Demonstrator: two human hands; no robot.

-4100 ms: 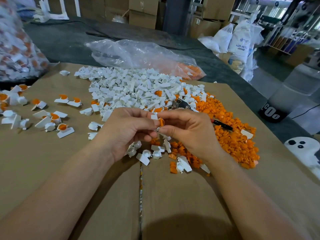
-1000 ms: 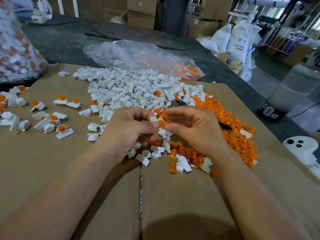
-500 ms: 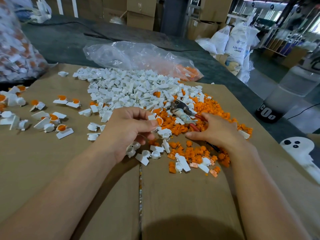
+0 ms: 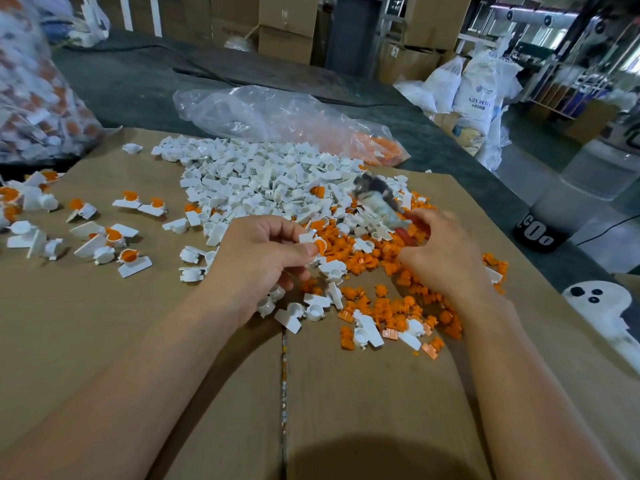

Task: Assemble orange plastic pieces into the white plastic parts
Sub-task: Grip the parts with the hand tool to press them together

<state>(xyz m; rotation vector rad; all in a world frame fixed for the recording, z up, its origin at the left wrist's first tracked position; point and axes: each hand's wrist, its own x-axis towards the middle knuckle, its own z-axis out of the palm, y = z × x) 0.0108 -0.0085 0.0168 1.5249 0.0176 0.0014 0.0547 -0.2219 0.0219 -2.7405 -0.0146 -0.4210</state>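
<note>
Forearms bare; left hand (image 4: 258, 261) bare; right hand (image 4: 446, 259) bare.

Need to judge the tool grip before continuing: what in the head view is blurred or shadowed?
Head view: the right hand and the red-handled metal pliers it grips are motion-blurred; the left hand, pinching a white plastic part with an orange plastic piece, is sharp; a soft shadow darkens the brown cardboard sheet at the bottom edge.
</note>
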